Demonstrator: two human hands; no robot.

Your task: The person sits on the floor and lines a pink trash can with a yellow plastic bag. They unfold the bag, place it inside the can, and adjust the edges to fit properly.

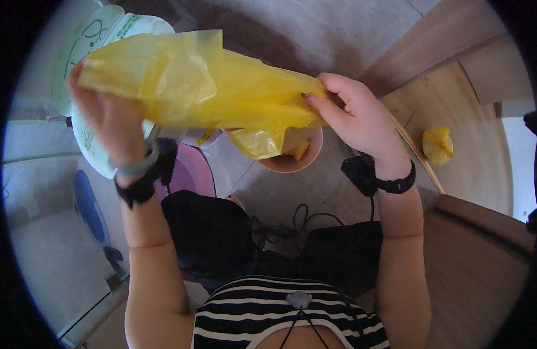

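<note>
A thin yellow plastic bag [185,78] is stretched out between my two hands at the top of the view. My left hand [107,113], slightly blurred, grips its left end, and some of those fingers are hidden by the film. The bag's right end is bunched in my right hand [353,111], pinched between thumb and fingers. Below the bag on the tiled floor stands a pinkish round bin [290,165]. A loose flap of the bag hangs over the bin's left side, and a piece of yellow film lies inside it.
A green-white toilet [91,146] with its lid raised stands at left, near a pink-purple basin [192,174]. A knotted yellow bag [437,146] sits on the wooden floor beyond the door sill at right. Black cables [294,224] lie between my knees.
</note>
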